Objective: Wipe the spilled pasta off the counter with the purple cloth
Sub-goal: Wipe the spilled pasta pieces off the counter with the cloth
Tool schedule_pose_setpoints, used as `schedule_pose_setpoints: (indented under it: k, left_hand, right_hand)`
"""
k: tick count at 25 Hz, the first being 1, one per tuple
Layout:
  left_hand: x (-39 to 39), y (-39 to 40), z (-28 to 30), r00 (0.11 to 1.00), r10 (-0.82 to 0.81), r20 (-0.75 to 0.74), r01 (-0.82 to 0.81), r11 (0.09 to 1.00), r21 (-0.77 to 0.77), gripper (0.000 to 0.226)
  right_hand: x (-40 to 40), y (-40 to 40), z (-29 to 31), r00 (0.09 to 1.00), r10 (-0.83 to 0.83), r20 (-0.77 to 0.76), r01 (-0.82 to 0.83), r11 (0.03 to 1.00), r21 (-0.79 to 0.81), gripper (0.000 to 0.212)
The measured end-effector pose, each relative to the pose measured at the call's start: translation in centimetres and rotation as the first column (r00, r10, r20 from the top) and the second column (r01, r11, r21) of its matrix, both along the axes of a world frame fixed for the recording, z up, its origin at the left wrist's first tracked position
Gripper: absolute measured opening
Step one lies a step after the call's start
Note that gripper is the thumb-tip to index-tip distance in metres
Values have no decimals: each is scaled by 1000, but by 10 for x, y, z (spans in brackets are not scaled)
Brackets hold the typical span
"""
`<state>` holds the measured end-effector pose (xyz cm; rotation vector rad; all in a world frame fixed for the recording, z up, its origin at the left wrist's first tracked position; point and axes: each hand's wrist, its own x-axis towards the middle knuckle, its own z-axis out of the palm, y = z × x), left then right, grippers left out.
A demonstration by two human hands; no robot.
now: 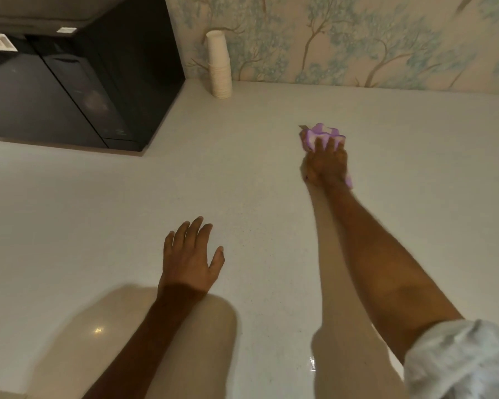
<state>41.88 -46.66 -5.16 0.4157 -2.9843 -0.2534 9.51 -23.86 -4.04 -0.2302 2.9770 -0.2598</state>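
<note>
My right hand [326, 162] is stretched far out over the pale counter [242, 182] and is closed on the bunched purple cloth [320, 135], pressing it to the surface. Cloth sticks out past my fingertips, and a small corner shows by my wrist. A tiny dark speck lies at the cloth's far left edge; I cannot tell whether it is pasta. No other pasta shows on the counter. My left hand [189, 257] rests flat on the counter nearer to me, fingers spread, holding nothing.
A black appliance [78, 82] fills the back left corner. A tall stack of paper cups [219, 66] stands against the tree-patterned wall [357, 38]. My rolled-up pale sleeve [461, 361] shows at the bottom right.
</note>
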Motion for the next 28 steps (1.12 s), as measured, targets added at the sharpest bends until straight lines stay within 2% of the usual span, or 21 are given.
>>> schedule_pose_setpoints:
  k: [1,4,6,10,12,14,16,18,21,22,23,25,28]
  left_hand:
    - [0,0,0,1000,-2,-4,2,1000,1,66]
    - [0,1,2,1000,-3,-6,3,1000,-12,65]
    - [2,0,4,1000,-7,6,7,1000,-23,65]
    - [3,-1,5,999,-18,39,20,999,-41,67]
    - [3,-1,5,999,-22,37,23,999,-37,66]
    - [4,-1,4,999,-18,42,19,999,-28,66]
    - [3,-1,3,999,-13,51,15,1000,-24,68]
    - [2,-1,2,998,-11,57,13,1000,-24,68]
    - [2,-2,1,998,-3,59,4,1000,-16,68]
    - [1,-2,1,998,0,58,1,1000,-17,68]
    - [1,-2,1,998,3,58,-2,1000,-21,67]
    - [1,-1,3,998,6,62,-4,999,-36,66]
    - [3,-1,5,999,-3,45,5,999,-49,63]
  right_hand:
    - [7,-25,1,998,53,27,-52,999,-9,101]
    - [55,-98,1,968,251,-4,-251,967,-45,65]
    - [106,-127,5,919,393,-38,-394,915,-82,60]
    - [211,-88,8,796,576,-187,-604,777,-179,58]
    - [222,-40,0,787,566,-247,-611,770,-183,52]
    - [188,3,-13,827,476,-300,-530,838,-129,51]
    - [130,29,-26,879,403,-253,-423,906,-26,57]
    - [85,21,-23,906,344,-247,-344,938,44,65]
    - [58,-45,-1,971,110,-212,-131,988,-84,58]
    - [51,-72,3,978,77,-191,-100,989,-112,60]
    - [47,-99,5,982,89,-166,-109,987,-116,63]
    - [45,-148,3,971,214,-110,-222,973,-62,68]
    - [92,-201,7,877,474,-82,-475,880,6,67]
